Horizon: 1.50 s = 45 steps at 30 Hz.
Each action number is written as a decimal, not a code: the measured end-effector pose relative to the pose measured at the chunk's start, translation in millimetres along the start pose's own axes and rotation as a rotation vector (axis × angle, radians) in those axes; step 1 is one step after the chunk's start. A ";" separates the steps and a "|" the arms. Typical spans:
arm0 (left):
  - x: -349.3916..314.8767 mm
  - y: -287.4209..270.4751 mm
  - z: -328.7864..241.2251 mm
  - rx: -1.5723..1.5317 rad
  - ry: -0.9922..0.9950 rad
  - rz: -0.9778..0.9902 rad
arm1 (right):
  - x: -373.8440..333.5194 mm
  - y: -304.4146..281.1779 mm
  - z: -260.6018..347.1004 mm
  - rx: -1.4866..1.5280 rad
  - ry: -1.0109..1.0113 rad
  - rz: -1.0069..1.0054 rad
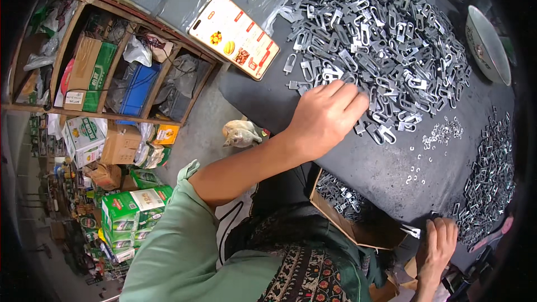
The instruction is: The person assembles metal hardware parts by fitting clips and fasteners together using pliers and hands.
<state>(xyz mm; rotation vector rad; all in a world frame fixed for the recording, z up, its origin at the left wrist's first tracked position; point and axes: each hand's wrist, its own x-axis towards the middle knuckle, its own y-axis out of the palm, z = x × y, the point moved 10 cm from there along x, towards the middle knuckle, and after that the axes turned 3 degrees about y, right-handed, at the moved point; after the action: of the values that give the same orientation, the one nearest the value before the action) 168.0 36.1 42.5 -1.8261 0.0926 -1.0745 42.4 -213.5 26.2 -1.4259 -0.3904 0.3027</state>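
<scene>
On the dark tabletop [386, 173], the left hand [327, 116] is curling loosely over the heap of small, stiff, probably light metal clips [372, 39], best pinched individually by the loop, while the right hand [437, 246] is gripping one clip [411, 230] at the near edge.

A large heap of small silver metal clips [369, 39] covers the dark tabletop's [386, 173] far side; one loose clip [411, 231] lies at its near edge.
</scene>
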 end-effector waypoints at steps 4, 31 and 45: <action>4.9 -9.7 -14.2 -0.186 -0.036 -0.027 | -11.4 3.2 -4.5 0.055 0.012 -0.050; -41.5 22.9 0.6 -1.252 -0.867 -0.094 | -26.3 17.0 -16.5 -0.033 0.338 -0.129; -75.0 64.1 -101.5 -2.169 -1.035 0.166 | -17.8 14.6 9.5 -0.026 0.125 -0.187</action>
<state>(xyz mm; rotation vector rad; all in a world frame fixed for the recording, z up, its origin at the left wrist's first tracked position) 75.3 -31.6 -40.3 -3.7467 1.0421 0.9059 22.7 -210.8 11.2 -1.4139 -0.4226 0.0567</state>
